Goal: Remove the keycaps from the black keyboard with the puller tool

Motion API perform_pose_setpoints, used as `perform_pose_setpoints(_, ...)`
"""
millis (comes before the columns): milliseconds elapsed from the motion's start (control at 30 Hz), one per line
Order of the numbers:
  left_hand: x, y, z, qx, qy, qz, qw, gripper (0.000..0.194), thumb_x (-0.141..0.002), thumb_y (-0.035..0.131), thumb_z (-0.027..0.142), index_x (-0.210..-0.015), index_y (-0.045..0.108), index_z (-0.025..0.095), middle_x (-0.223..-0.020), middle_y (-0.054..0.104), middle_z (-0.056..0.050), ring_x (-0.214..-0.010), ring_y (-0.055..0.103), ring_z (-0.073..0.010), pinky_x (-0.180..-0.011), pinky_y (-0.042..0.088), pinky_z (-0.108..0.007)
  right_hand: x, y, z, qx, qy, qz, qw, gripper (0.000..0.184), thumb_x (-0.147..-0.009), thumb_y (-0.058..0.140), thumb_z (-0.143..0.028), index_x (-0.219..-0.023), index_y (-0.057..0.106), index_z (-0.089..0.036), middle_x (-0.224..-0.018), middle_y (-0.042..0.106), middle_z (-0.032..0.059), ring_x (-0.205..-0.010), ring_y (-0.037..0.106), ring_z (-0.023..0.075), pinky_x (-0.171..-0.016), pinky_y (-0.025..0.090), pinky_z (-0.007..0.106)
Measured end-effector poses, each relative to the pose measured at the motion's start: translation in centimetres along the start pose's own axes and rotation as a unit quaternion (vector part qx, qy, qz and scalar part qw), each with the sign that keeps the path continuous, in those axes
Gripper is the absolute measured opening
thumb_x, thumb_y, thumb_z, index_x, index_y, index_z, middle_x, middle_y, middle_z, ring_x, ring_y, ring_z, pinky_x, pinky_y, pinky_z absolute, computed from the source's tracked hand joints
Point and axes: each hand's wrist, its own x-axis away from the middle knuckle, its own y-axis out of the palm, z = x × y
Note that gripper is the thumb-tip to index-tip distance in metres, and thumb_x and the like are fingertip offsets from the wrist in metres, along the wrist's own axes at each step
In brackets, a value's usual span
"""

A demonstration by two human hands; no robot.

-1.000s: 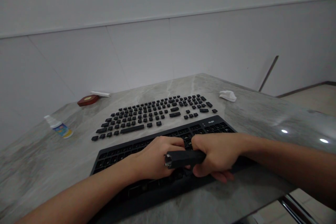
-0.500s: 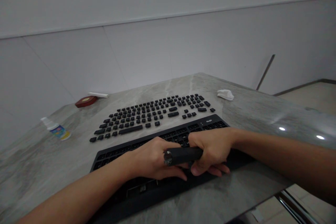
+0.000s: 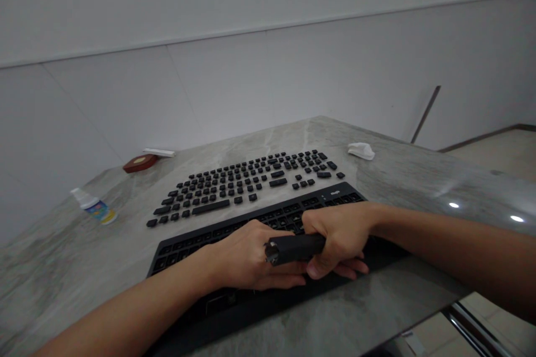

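Note:
A black keyboard (image 3: 255, 312) with its keycaps removed lies at a slant in front of me, its bare key sockets showing. My right hand (image 3: 341, 234) is closed around a black tube-shaped handle (image 3: 295, 248) with a ragged, hollow-looking end pointing left; its other end is hidden by my hand. My left hand (image 3: 251, 256) rests low over the keyboard, just behind and below the handle, fingers stretched out toward the right hand. Its fingertips are partly covered. Loose black keycaps, among them a spacebar (image 3: 210, 207), lie in rows beyond the keyboard.
A small spray bottle (image 3: 96, 207) stands tilted in view at the left. Near the wall are a red-brown box-like object (image 3: 140, 163) and a white strip (image 3: 159, 152). A crumpled white tissue (image 3: 360, 150) lies at the right. The table edge (image 3: 412, 326) runs at lower right.
The fingers of my left hand have straightened and come closer together, reaching slightly further right. My right hand keeps its grip on the black handle. The view has shifted slightly.

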Motion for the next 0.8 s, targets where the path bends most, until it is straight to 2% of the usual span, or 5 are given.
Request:
perform_pose_setpoints(267,-0.1,0.0,0.1,-0.003,0.022,0.013,1.000,0.018,-0.096,0.058,0.026,-0.084,0.066,0.017,-0.084,0.069,-0.003,-0.066,0.062,-0.0128,-0.054,0.047,-0.023,0.0,0.0,0.1,-0.025,0.003,-0.014,1.000,0.035,-0.087,0.063,-0.032,-0.058,0.057,-0.013,-0.045,0.057,-0.0038,-0.033,0.051,0.0067,-0.032,0.040,0.013)
perform_pose_setpoints(433,0.1,0.4,0.0,-0.007,0.026,-0.001,1.000,0.017,-0.097,0.058,0.026,-0.088,0.067,0.015,-0.089,0.071,-0.004,-0.072,0.065,-0.0148,-0.059,0.051,-0.025,-0.3,-0.1,0.4,-0.024,0.004,-0.020,1.000,0.040,-0.086,0.062,-0.034,-0.052,0.055,-0.013,-0.045,0.057,-0.0021,-0.033,0.052,0.0067,-0.033,0.041,0.013)
perform_pose_setpoints(567,0.0,0.3,0.0,0.006,0.030,-0.003,1.000,0.016,-0.097,0.058,0.025,-0.089,0.068,0.014,-0.092,0.072,-0.006,-0.078,0.068,-0.0164,-0.065,0.054,-0.025,-0.4,-0.2,1.0,-0.040,-0.013,-0.026,0.999,0.045,-0.081,0.068,-0.046,-0.053,0.056,-0.013,-0.045,0.058,-0.0015,-0.033,0.052,0.0067,-0.033,0.042,0.013)
perform_pose_setpoints(700,-0.5,0.0,0.0,0.069,0.019,0.011,0.997,0.021,-0.100,0.052,0.021,-0.093,0.070,0.012,-0.093,0.073,-0.009,-0.084,0.069,-0.0167,-0.074,0.057,-0.025,-0.4,-0.4,1.7,-0.120,-0.048,-0.041,0.991,0.054,-0.069,0.076,-0.062,-0.057,0.060,-0.011,-0.052,0.064,0.0018,-0.041,0.060,0.0096,-0.039,0.049,0.015)
perform_pose_setpoints(800,-0.7,-0.1,0.1,0.089,0.018,0.017,0.996,0.022,-0.100,0.051,0.019,-0.095,0.070,0.010,-0.093,0.073,-0.011,-0.084,0.069,-0.0174,-0.076,0.057,-0.026,-0.5,-0.5,2.0,-0.144,-0.074,-0.043,0.986,0.054,-0.072,0.075,-0.061,-0.059,0.061,-0.010,-0.056,0.066,0.0032,-0.045,0.063,0.0099,-0.043,0.051,0.015)
